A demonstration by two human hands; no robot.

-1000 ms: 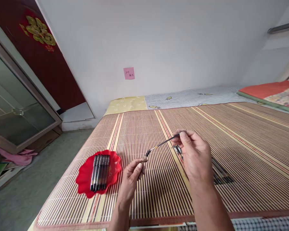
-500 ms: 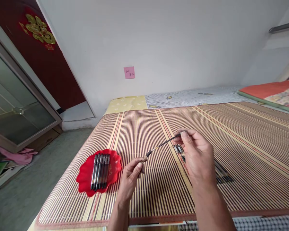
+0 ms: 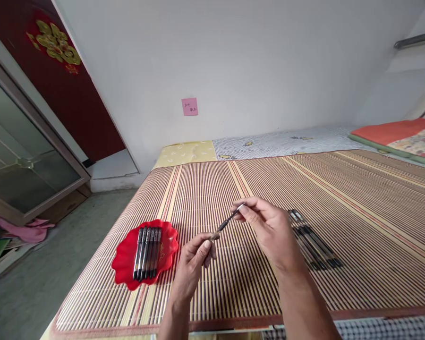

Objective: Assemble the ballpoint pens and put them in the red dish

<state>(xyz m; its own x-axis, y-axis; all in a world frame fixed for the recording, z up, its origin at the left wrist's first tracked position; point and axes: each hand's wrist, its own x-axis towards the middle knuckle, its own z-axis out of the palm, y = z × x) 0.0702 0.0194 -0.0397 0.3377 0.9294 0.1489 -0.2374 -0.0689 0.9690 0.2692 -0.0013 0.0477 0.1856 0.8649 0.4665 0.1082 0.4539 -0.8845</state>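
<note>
Low in the middle, my left hand (image 3: 194, 255) pinches a pen barrel (image 3: 223, 226) with a dark grip, which points up to the right. A thin dark ink refill (image 3: 233, 215) sticks out of the barrel's upper end. My right hand (image 3: 269, 231) has thumb and fingers closed on the refill's far end, in line with the barrel. Part of the barrel is hidden in my left fingers. Several pens (image 3: 147, 255) lie side by side on a red scalloped plate (image 3: 120, 264) to the left. More pens (image 3: 317, 243) lie just right of my right hand.
A striped bamboo mat (image 3: 205, 189) covers the bed beneath the hands. Folded bedding (image 3: 393, 134) lies at the far right. A pink note (image 3: 189, 107) is stuck on the wall. On the left are a glass-panelled door (image 3: 24, 160) and the floor.
My right hand has moved left and slightly down, closer to my left hand. Less of the refill shows outside the barrel. More of the pens on the right are uncovered.
</note>
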